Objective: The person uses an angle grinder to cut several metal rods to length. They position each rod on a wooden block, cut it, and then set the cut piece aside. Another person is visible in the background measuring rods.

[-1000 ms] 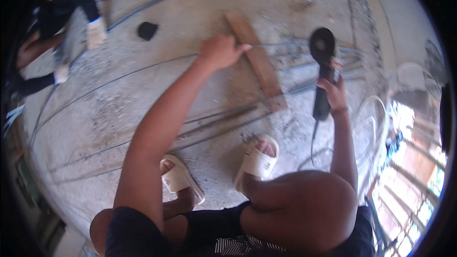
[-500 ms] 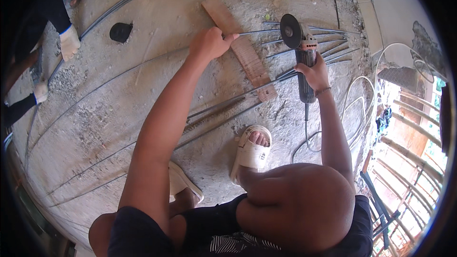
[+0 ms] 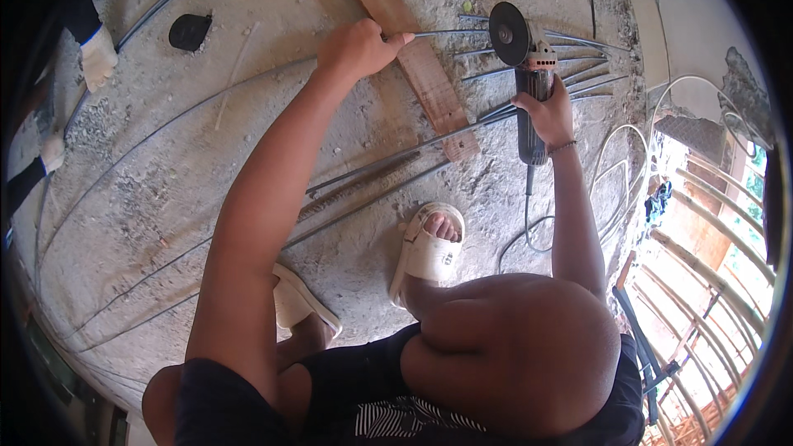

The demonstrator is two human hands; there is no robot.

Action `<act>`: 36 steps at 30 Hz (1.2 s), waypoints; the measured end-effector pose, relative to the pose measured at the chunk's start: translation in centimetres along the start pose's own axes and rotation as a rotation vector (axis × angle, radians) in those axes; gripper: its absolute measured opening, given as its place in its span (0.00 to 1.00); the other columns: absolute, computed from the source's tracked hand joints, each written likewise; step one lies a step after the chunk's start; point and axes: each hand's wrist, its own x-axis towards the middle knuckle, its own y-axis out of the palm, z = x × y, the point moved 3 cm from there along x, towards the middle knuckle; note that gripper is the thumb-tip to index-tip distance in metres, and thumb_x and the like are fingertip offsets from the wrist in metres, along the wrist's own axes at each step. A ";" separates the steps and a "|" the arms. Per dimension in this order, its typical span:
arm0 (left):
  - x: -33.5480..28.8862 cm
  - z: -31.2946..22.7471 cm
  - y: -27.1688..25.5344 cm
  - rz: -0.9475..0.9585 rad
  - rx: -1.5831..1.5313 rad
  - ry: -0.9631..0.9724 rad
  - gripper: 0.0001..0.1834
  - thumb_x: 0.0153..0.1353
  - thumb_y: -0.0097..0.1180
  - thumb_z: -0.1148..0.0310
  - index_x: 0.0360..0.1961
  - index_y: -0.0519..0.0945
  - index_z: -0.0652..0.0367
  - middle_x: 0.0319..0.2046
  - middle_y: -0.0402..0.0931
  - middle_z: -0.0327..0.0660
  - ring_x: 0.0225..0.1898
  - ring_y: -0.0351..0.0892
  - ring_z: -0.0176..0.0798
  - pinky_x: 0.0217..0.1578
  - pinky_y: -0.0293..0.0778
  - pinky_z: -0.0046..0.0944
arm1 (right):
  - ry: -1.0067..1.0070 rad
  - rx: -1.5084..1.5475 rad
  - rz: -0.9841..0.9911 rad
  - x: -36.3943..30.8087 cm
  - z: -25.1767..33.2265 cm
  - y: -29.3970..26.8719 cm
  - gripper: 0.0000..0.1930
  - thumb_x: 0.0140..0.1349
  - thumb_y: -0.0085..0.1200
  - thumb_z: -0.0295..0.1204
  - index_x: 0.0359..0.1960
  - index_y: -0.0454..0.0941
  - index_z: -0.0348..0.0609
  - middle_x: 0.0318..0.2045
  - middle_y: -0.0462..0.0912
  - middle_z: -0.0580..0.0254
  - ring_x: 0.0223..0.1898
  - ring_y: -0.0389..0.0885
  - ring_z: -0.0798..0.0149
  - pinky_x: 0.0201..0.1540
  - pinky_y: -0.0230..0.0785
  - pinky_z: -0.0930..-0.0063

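Observation:
My left hand (image 3: 361, 49) is closed round a thin steel rod (image 3: 450, 31), its thumb pointing along the rod to the right. Beneath that hand a brown wooden board (image 3: 429, 83) lies slantwise on the floor, with rods running across it. An angle grinder (image 3: 535, 81) with a black body is held upright by my right hand (image 3: 547, 116), fingers wrapped round its barrel. Its dark cutting disc (image 3: 510, 34) overlaps the held rod in view; whether they touch I cannot tell. Several more rod ends (image 3: 582, 74) fan out behind the grinder.
A co-worker's gloved hands (image 3: 98, 59) hold a rod at the far left. On the rough concrete floor lie long rods (image 3: 372, 167) and a black object (image 3: 190, 31). The grinder's cord (image 3: 529, 206) and a pale cable (image 3: 624, 128) loop at right, beside bamboo slats (image 3: 702, 248).
The whole view has shifted slightly, so the floor sits higher and further left. Both hands keep their grips, and the grinder stays at about the same place by the rods.

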 end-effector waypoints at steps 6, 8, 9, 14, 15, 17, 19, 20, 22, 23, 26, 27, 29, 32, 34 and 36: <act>-0.2 0.0 0.0 -0.021 0.000 0.002 0.41 0.65 0.55 0.27 0.37 0.89 0.61 0.33 0.88 0.53 0.38 0.90 0.56 0.37 0.84 0.54 | 0.052 -0.025 0.010 -0.2 0.3 0.3 0.33 0.44 0.74 0.41 0.50 0.79 0.33 0.39 0.88 0.48 0.40 0.89 0.52 0.45 0.79 0.60; -0.2 0.0 0.1 -0.018 0.006 0.004 0.40 0.65 0.54 0.27 0.36 0.89 0.61 0.33 0.88 0.52 0.38 0.90 0.56 0.36 0.84 0.54 | 0.036 -0.005 0.006 -0.2 0.3 0.4 0.33 0.44 0.74 0.41 0.50 0.79 0.34 0.39 0.88 0.49 0.40 0.89 0.52 0.45 0.79 0.61; -0.2 0.0 0.1 -0.020 0.012 0.010 0.40 0.66 0.54 0.27 0.36 0.89 0.61 0.32 0.88 0.52 0.37 0.90 0.55 0.35 0.84 0.53 | 0.048 -0.012 -0.001 -0.1 0.3 0.4 0.32 0.44 0.74 0.41 0.49 0.80 0.34 0.39 0.88 0.49 0.40 0.88 0.53 0.45 0.79 0.61; -0.1 0.0 0.2 -0.026 0.036 0.015 0.41 0.66 0.53 0.27 0.35 0.89 0.60 0.29 0.87 0.51 0.32 0.90 0.53 0.29 0.83 0.52 | 0.040 0.013 0.002 -0.3 0.4 0.3 0.32 0.44 0.74 0.41 0.49 0.80 0.35 0.39 0.88 0.49 0.40 0.88 0.53 0.45 0.79 0.61; -0.1 0.0 0.2 -0.022 0.037 0.015 0.41 0.67 0.52 0.27 0.35 0.89 0.60 0.28 0.87 0.50 0.32 0.90 0.52 0.28 0.83 0.51 | 0.043 0.011 0.003 -0.3 0.4 0.3 0.32 0.44 0.74 0.41 0.49 0.80 0.35 0.39 0.88 0.49 0.40 0.88 0.53 0.45 0.79 0.61; 0.0 0.0 0.3 -0.032 0.036 0.017 0.41 0.67 0.52 0.27 0.34 0.89 0.60 0.27 0.86 0.50 0.30 0.89 0.51 0.27 0.82 0.51 | 0.044 0.010 0.002 -0.3 0.4 0.4 0.32 0.44 0.74 0.41 0.49 0.80 0.34 0.39 0.88 0.49 0.40 0.88 0.53 0.45 0.79 0.61; -0.1 0.0 0.3 -0.049 0.036 0.018 0.40 0.66 0.53 0.27 0.33 0.88 0.60 0.26 0.86 0.49 0.30 0.89 0.51 0.26 0.82 0.51 | 0.042 0.002 0.001 -0.2 0.4 0.4 0.32 0.44 0.74 0.41 0.49 0.79 0.34 0.39 0.88 0.49 0.39 0.88 0.53 0.45 0.79 0.61; -0.1 0.0 0.3 -0.051 0.034 0.019 0.40 0.66 0.53 0.27 0.32 0.88 0.60 0.26 0.86 0.49 0.30 0.89 0.51 0.26 0.82 0.51 | 0.038 -0.002 0.001 -0.2 0.4 0.4 0.32 0.44 0.74 0.41 0.50 0.79 0.34 0.39 0.88 0.49 0.39 0.88 0.53 0.45 0.79 0.61; -0.1 0.1 0.4 -0.031 0.037 0.007 0.40 0.66 0.53 0.28 0.31 0.88 0.61 0.25 0.86 0.48 0.29 0.89 0.51 0.26 0.82 0.51 | 0.038 -0.009 -0.003 -0.1 0.3 0.4 0.32 0.44 0.73 0.41 0.50 0.79 0.34 0.39 0.88 0.49 0.39 0.88 0.53 0.45 0.79 0.61; -0.1 0.0 0.3 -0.039 0.034 0.012 0.40 0.66 0.54 0.28 0.31 0.88 0.61 0.25 0.85 0.48 0.29 0.89 0.51 0.26 0.81 0.51 | 0.043 -0.012 -0.006 0.0 0.3 0.5 0.33 0.44 0.73 0.41 0.50 0.79 0.34 0.39 0.88 0.49 0.39 0.89 0.53 0.45 0.79 0.61; -0.1 0.0 0.2 -0.040 0.028 0.016 0.40 0.66 0.54 0.28 0.30 0.88 0.61 0.24 0.85 0.48 0.29 0.88 0.51 0.26 0.81 0.51 | 0.072 0.022 0.012 -0.1 0.1 0.6 0.33 0.45 0.74 0.41 0.51 0.79 0.34 0.39 0.88 0.49 0.40 0.89 0.53 0.45 0.80 0.60; -0.1 -0.1 0.2 -0.031 0.027 0.015 0.40 0.66 0.54 0.28 0.30 0.88 0.61 0.24 0.85 0.48 0.29 0.88 0.51 0.26 0.81 0.51 | 0.086 0.035 0.019 -0.1 0.1 0.7 0.33 0.45 0.74 0.41 0.51 0.79 0.34 0.39 0.88 0.49 0.40 0.89 0.53 0.45 0.80 0.60; -0.1 -0.1 0.2 -0.028 0.022 0.016 0.40 0.66 0.54 0.28 0.30 0.88 0.61 0.25 0.85 0.49 0.29 0.88 0.52 0.27 0.81 0.52 | 0.065 0.046 0.001 -0.1 0.0 0.7 0.33 0.45 0.74 0.41 0.51 0.79 0.33 0.40 0.88 0.49 0.40 0.89 0.52 0.45 0.80 0.60; -0.3 -0.1 0.2 -0.056 0.012 0.026 0.40 0.66 0.54 0.28 0.31 0.88 0.61 0.26 0.86 0.50 0.31 0.89 0.53 0.28 0.82 0.53 | 0.037 -0.024 -0.019 -0.1 -0.1 0.6 0.33 0.45 0.74 0.40 0.51 0.79 0.33 0.40 0.88 0.49 0.40 0.89 0.53 0.45 0.80 0.60; -0.4 -0.1 0.1 -0.085 0.013 0.041 0.40 0.66 0.54 0.28 0.32 0.88 0.62 0.27 0.86 0.51 0.32 0.89 0.54 0.28 0.82 0.54 | 0.023 -0.071 -0.020 0.1 -0.3 0.5 0.33 0.46 0.74 0.40 0.51 0.79 0.33 0.40 0.89 0.49 0.41 0.89 0.53 0.45 0.80 0.61; -0.6 -0.1 0.1 -0.108 0.009 0.049 0.40 0.66 0.55 0.29 0.31 0.88 0.62 0.27 0.86 0.52 0.32 0.89 0.56 0.29 0.82 0.55 | 0.041 -0.106 -0.018 0.3 -0.5 0.6 0.32 0.46 0.74 0.39 0.51 0.79 0.33 0.40 0.89 0.49 0.41 0.89 0.53 0.45 0.80 0.61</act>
